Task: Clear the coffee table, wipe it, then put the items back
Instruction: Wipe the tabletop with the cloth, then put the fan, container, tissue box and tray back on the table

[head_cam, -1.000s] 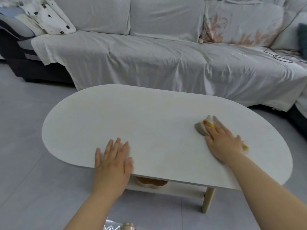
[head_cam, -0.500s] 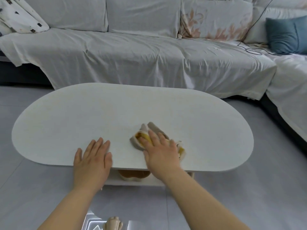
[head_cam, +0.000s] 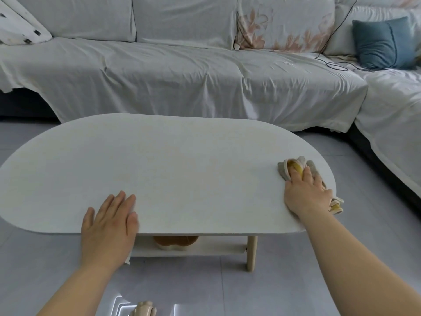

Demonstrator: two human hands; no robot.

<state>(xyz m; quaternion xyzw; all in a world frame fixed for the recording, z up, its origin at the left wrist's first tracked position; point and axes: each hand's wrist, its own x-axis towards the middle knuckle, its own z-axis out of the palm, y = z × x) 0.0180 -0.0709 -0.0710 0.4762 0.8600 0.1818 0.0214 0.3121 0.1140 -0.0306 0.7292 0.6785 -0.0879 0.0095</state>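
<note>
The coffee table (head_cam: 182, 160) is being wiped — the cloth (head_cam: 287, 170) being pressed under the right hand's (head_cam: 305, 193) straight fingers, the left hand (head_cam: 109, 222) being rested flat, fingers straight. Next, a leftward sweep is probably being called for.

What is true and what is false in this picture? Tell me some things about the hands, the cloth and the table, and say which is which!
1. The right hand presses a cloth onto the table. True.
2. The left hand holds a cup. False: it lies flat on the table's near edge and holds nothing.
3. The cloth is at the table's left end. False: it is at the right end.
4. A blue cushion sits on the sofa. True.
5. A brown thing lies on the shelf under the table. True.
</note>
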